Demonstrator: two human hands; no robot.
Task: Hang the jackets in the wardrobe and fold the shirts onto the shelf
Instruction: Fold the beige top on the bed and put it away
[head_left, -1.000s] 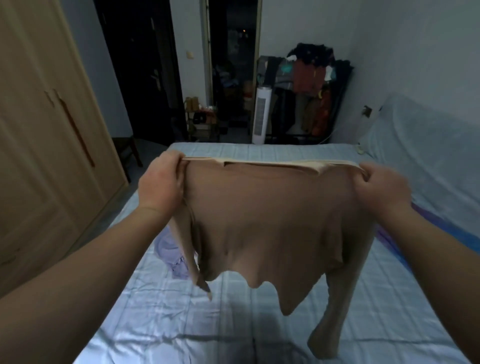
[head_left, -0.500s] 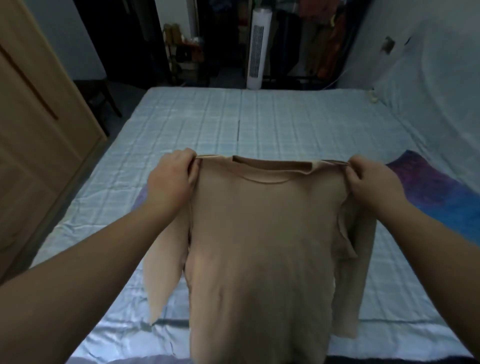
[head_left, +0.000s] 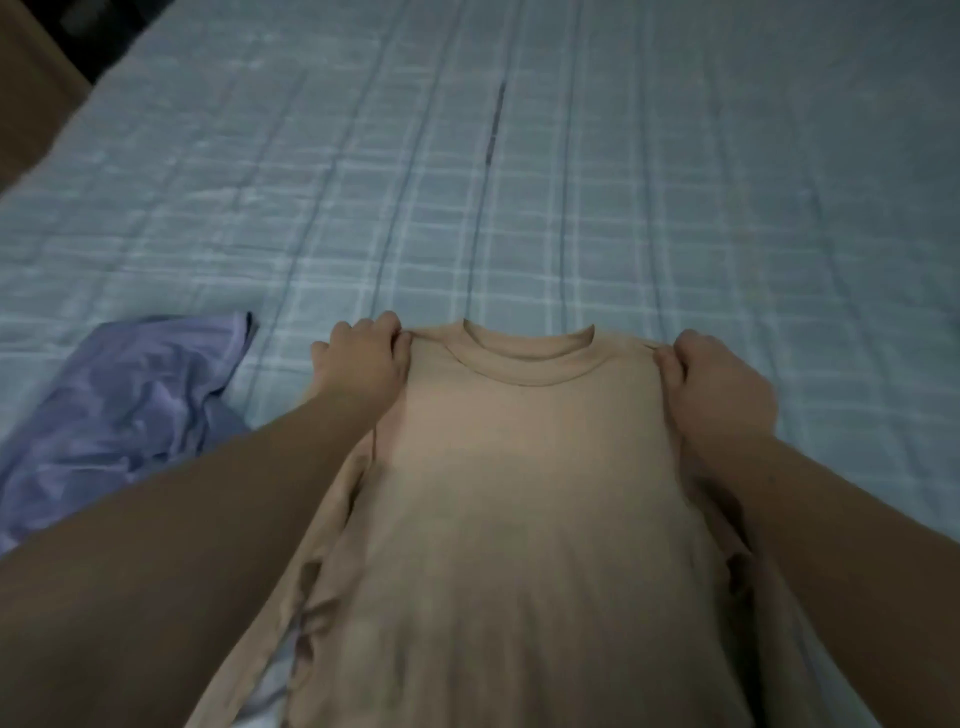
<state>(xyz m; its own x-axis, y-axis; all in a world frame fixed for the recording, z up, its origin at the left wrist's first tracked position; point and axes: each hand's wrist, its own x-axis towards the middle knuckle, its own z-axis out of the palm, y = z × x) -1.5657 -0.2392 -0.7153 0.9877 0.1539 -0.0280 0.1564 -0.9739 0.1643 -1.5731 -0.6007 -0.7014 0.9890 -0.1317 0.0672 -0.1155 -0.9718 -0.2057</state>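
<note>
The room is dim, with a cool bluish cast over the checked bedsheet (head_left: 571, 182). Soft motion blur smears the whole view, and no edge looks crisp. The beige shirt (head_left: 519, 519) darkens toward the bottom of the view. Wide-angle distortion bends the sheet's lines outward near the borders.

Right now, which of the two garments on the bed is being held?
The beige shirt: the left hand and right hand pinch its shoulders. The purple garment lies crumpled, untouched, beside the left arm.
</note>
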